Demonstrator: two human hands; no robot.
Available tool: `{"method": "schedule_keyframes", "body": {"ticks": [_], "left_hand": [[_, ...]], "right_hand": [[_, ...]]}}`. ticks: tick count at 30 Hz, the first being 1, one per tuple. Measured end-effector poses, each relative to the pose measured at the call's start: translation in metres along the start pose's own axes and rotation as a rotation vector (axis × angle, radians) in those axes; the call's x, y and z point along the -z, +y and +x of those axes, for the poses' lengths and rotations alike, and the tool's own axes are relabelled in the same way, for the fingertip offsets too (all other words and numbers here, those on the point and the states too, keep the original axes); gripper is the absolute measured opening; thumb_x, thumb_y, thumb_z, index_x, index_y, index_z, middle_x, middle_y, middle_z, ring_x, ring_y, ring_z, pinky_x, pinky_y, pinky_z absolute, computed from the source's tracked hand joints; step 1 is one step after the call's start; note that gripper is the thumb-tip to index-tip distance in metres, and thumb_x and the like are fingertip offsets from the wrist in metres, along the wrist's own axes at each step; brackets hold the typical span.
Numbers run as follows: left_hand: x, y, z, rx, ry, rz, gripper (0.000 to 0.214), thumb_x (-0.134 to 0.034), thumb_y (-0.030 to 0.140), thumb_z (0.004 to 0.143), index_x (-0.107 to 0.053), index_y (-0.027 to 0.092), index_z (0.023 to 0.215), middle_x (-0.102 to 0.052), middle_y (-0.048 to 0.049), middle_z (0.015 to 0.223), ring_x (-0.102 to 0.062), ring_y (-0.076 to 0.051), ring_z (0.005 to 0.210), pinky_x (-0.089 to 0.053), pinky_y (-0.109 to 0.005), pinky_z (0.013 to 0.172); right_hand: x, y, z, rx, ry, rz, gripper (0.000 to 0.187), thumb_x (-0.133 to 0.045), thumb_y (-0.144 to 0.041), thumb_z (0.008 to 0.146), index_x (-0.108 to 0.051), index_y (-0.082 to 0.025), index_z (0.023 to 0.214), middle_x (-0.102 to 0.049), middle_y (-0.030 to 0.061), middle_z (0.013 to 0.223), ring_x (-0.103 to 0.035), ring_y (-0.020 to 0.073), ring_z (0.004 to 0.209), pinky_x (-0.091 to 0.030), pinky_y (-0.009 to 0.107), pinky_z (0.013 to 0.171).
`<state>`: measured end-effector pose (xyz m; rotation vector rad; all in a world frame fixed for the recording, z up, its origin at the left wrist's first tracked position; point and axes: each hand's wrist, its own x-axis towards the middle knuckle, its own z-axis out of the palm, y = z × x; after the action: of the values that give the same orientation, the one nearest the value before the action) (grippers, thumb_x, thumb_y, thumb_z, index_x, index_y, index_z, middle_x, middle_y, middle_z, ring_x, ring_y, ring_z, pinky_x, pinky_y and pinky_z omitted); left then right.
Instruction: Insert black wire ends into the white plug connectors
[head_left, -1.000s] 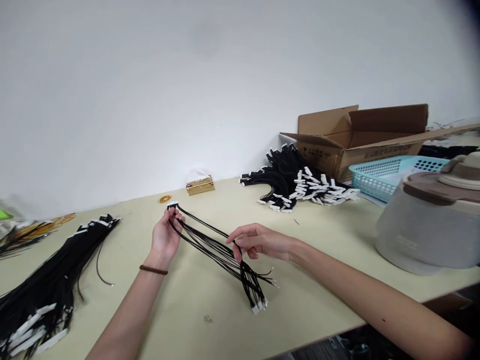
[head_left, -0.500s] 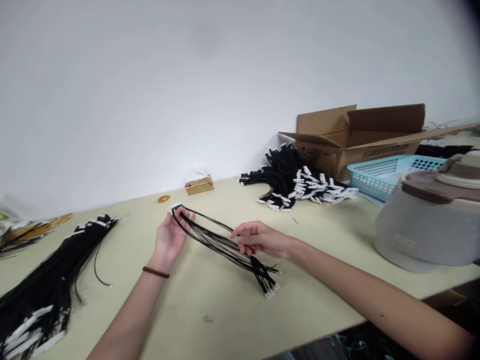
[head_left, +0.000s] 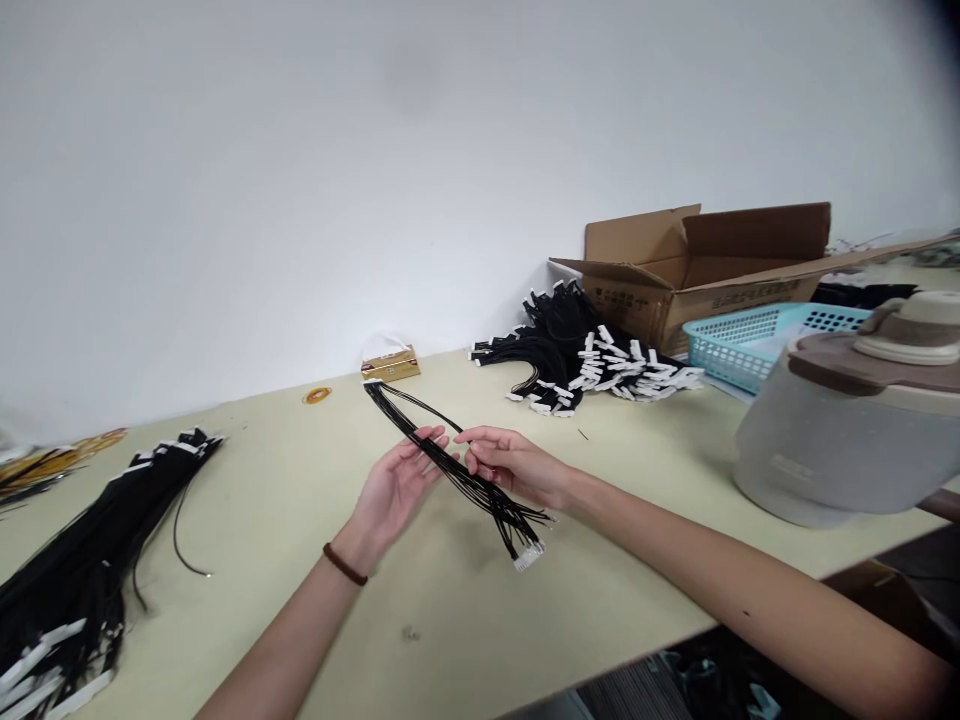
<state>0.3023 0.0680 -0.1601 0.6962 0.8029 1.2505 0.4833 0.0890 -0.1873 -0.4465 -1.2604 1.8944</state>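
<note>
A black wire harness (head_left: 469, 482) slants between my hands, with a white connector (head_left: 372, 382) at its far end and white connectors (head_left: 529, 556) at its near end. My left hand (head_left: 397, 485) is palm up, its fingers curled loosely around the middle of the bundle. The fingers of my right hand (head_left: 517, 465) are closed on the wires farther down. One strand arcs apart from the bundle toward my right fingertips. How firmly each hand grips is hard to see.
Black harnesses lie piled at left (head_left: 97, 530) and at back right (head_left: 559, 335). Behind stand a gold tissue box (head_left: 391, 365), an orange rubber-band ring (head_left: 317, 395) and an open cardboard box (head_left: 660, 300). A blue basket (head_left: 720, 350) and a large lidded jug (head_left: 825, 440) occupy the right.
My left hand has slid from the far connector down to the middle of the wires, closer to my right hand. The far connector now hangs free. The view has shifted slightly.
</note>
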Motion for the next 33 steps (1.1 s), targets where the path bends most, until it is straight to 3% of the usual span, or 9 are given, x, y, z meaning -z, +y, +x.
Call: {"method": "schedule_keyframes", "body": {"ticks": [4, 14, 26, 33], "left_hand": [[0.0, -0.008, -0.002, -0.043, -0.048, 0.171, 0.023, -0.063, 0.012, 0.068, -0.064, 0.014, 0.091, -0.068, -0.0065, 0.084, -0.064, -0.015, 0.082, -0.05, -0.028, 0.082], [0.001, -0.003, 0.0, -0.164, 0.107, 0.269, 0.034, -0.079, 0.024, 0.049, -0.065, 0.01, 0.076, -0.067, -0.004, 0.067, -0.061, -0.011, 0.066, -0.048, -0.024, 0.07], [0.016, 0.007, 0.011, -0.355, 0.23, 0.27, 0.032, -0.074, 0.023, 0.053, -0.064, 0.01, 0.081, -0.066, -0.0043, 0.073, -0.061, -0.013, 0.071, -0.046, -0.028, 0.073], [0.02, 0.017, 0.012, -0.436, 0.353, 0.212, 0.02, -0.067, 0.011, 0.058, -0.063, 0.009, 0.078, -0.065, -0.0027, 0.075, -0.063, -0.013, 0.072, -0.048, -0.032, 0.082]], "right_hand": [[-0.001, 0.001, 0.0, 0.014, -0.022, 0.014, 0.032, -0.07, -0.031, 0.074, -0.062, -0.017, 0.101, -0.055, -0.0003, 0.074, -0.044, 0.0043, 0.061, -0.036, 0.016, 0.058], [-0.007, -0.005, -0.004, -0.107, -0.031, -0.028, 0.03, -0.069, -0.031, 0.074, -0.062, -0.016, 0.099, -0.057, -0.0007, 0.068, -0.048, 0.0037, 0.057, -0.039, 0.015, 0.056], [-0.004, -0.003, -0.003, -0.195, -0.029, -0.067, 0.033, -0.072, -0.036, 0.069, -0.064, -0.013, 0.092, -0.056, -0.0014, 0.061, -0.047, 0.0032, 0.052, -0.037, 0.013, 0.049], [-0.004, -0.005, -0.004, -0.185, -0.015, -0.103, 0.032, -0.072, -0.037, 0.07, -0.064, -0.014, 0.09, -0.056, -0.0013, 0.061, -0.048, 0.0029, 0.052, -0.032, 0.012, 0.046]]}}
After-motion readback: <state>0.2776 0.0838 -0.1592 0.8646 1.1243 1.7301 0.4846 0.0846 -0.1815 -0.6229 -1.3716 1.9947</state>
